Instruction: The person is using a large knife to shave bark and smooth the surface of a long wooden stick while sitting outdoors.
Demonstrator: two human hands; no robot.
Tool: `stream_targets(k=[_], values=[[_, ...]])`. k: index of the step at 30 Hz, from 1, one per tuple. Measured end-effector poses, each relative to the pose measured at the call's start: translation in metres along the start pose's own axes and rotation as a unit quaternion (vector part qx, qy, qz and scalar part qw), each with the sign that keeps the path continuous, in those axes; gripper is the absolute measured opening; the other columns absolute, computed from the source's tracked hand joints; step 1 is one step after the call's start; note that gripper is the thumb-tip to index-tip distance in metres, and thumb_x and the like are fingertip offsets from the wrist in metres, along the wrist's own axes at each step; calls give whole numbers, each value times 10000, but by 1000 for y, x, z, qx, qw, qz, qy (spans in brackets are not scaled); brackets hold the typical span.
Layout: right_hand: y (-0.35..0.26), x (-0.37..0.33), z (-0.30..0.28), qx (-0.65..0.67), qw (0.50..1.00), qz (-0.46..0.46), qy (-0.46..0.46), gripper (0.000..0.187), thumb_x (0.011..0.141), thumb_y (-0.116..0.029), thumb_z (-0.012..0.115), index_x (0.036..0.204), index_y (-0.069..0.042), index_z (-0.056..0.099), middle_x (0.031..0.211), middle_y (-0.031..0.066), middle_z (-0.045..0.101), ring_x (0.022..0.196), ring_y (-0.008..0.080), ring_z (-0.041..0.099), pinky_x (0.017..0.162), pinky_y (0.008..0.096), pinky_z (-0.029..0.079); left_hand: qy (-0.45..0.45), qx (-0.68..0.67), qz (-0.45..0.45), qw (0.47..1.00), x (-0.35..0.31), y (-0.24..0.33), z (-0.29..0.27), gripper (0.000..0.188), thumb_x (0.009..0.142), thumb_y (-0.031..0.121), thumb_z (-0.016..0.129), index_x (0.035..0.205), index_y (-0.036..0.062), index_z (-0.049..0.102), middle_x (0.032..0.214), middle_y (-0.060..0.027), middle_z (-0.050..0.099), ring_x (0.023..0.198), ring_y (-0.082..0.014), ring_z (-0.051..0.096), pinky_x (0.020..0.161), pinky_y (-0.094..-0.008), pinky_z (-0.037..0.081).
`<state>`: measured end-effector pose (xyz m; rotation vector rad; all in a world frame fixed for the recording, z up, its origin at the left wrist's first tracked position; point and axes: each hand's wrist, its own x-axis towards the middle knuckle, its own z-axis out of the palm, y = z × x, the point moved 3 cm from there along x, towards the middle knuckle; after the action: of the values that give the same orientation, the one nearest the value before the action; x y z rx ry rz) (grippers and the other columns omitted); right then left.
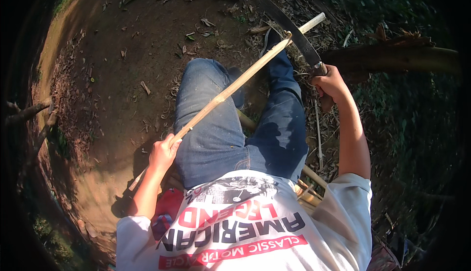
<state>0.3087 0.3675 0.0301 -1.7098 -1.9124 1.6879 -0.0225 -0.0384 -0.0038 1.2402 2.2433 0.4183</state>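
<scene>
My left hand (163,154) is closed round the lower part of a long, pale, peeled wooden stick (226,92). The stick slants up and to the right across my thigh, and its thin lower end comes out beyond my left forearm. In my right hand (331,85) is the wooden handle of a machete. Its dark, slightly curved blade (305,45) crosses the stick near the far end. A small curl of shaved wood (288,35) stands at the blade's edge.
My legs in blue jeans (206,109) lie under the stick. A thick log (392,61) lies to the right, beside dark green plants. Dry leaves and shavings (304,1) cover the ground ahead. Bare branches (30,111) stick out at the left. Cut poles (314,177) lie beneath me.
</scene>
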Motion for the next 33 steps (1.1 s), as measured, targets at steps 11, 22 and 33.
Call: stream_targets(k=[11, 22, 33], values=[[26, -31, 36, 158, 980, 107, -55, 141, 754, 47, 618, 794, -28, 505, 583, 33, 472, 452, 136, 458, 430, 313, 400, -45, 21, -15, 999, 5, 1, -14, 370, 950, 412, 584, 904, 46, 562, 640, -228, 554, 698, -461, 593, 536, -464, 437], [0, -25, 7, 161, 986, 45, -25, 134, 737, 43, 623, 777, -18, 511, 611, 32, 499, 463, 127, 479, 427, 293, 400, -24, -20, 0, 1000, 5, -9, 3, 325, 927, 378, 630, 956, 55, 612, 649, -229, 583, 694, -441, 622, 533, -483, 453], [11, -32, 13, 112, 985, 103, -83, 176, 719, 36, 634, 773, -51, 491, 552, 33, 474, 413, 132, 462, 411, 296, 387, -16, 29, -4, 999, 9, 0, -6, 312, 920, 386, 634, 956, 76, 621, 648, -211, 602, 685, -429, 628, 531, -481, 462]])
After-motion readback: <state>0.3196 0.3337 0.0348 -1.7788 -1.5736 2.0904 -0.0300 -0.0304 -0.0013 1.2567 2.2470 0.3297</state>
